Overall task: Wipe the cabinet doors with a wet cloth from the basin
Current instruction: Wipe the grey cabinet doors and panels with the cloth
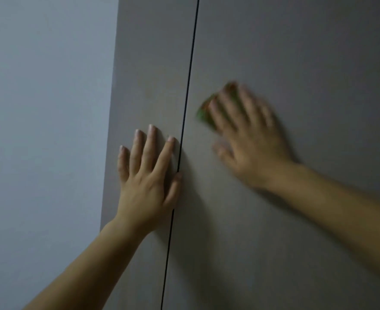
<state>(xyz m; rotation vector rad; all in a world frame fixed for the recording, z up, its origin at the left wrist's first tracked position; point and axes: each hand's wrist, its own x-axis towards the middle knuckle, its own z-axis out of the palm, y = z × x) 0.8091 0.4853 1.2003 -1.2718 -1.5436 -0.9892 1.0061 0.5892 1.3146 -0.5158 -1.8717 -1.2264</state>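
Two flat grey cabinet doors fill the view, split by a thin dark vertical gap. My left hand (147, 173) lies flat with straight, spread fingers on the left door (148, 63), its thumb at the gap. My right hand (249, 133) is blurred and presses a green cloth (203, 111) against the right door (307, 52) with straight fingers. Most of the cloth is hidden under the fingers; only its green left edge shows.
A pale blue-grey wall (45, 108) meets the left door's outer edge on the left. No handles show on the doors. The basin is out of view.
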